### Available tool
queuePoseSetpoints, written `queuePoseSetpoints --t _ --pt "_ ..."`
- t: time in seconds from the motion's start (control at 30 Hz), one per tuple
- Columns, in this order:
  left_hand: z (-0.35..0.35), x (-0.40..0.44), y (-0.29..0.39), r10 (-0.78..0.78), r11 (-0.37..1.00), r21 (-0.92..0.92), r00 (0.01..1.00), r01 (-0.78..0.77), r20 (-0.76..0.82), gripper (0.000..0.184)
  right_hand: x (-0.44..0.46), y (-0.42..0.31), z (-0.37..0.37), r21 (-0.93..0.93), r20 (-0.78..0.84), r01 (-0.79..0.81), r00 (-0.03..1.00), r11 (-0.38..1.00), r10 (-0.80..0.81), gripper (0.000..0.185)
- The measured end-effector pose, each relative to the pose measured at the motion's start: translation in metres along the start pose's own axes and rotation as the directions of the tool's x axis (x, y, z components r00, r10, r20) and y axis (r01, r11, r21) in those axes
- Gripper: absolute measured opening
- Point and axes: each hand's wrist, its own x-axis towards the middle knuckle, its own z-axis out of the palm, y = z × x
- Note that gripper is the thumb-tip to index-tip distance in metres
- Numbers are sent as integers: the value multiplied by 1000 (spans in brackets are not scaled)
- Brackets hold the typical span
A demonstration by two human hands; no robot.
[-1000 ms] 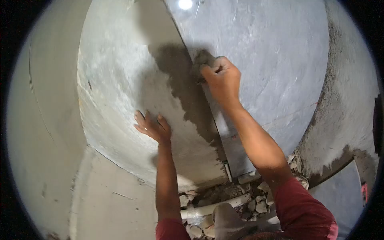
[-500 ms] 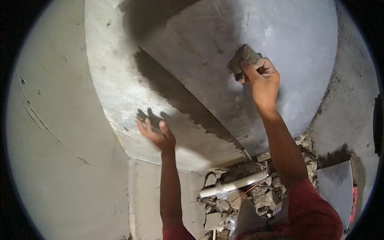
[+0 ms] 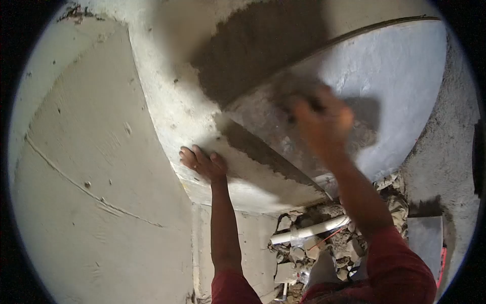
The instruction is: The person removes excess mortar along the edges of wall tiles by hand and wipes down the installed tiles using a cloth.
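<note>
My left hand (image 3: 205, 163) rests on the pale plastered wall face (image 3: 174, 111), fingers spread and holding nothing. To the right, my right hand (image 3: 326, 121) is smeared by motion against the bluish-grey wall surface (image 3: 405, 66). In its fingers is a grey, cement-caked, sponge-like block (image 3: 298, 93), too blurred here for its edges to show. Between the two surfaces runs a corner edge, with a dark damp strip (image 3: 258, 147) along it. Above them spreads a larger dark damp patch (image 3: 263, 45).
Below lies broken rubble (image 3: 298, 253) with a white plastic pipe (image 3: 311, 230) across it. At the lower right stands a flat grey board (image 3: 425, 238) with a red edge beside it. A wide plastered surface (image 3: 101, 202) fills the left side.
The view has shifted, showing more of the upper wall. My left hand has gone from hovering to lying against the wall. My right hand, still with the block, is now in fast motion.
</note>
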Motion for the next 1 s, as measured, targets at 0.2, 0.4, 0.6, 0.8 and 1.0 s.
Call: queuePoseSetpoints --t 0.2,0.4,0.6,0.8,1.0 --pt "7 -3 -6 34 999 -27 999 -35 -34 56 41 26 -35 341 47 27 998 940 -46 7" --pt "2 2 -3 38 998 -56 999 -39 -22 55 -2 -12 32 -109 183 475 873 873 -452 21" --pt "5 -5 -11 36 996 -76 999 -35 4 55 -46 -4 62 -12 297 461 849 887 -437 25" --pt "6 -7 -12 31 997 -75 999 -30 11 57 -33 8 6 86 162 186 967 979 -198 23" --pt "5 -9 -7 -23 993 -118 998 29 54 62 -38 6 41 -254 447 720 680 646 -581 24"
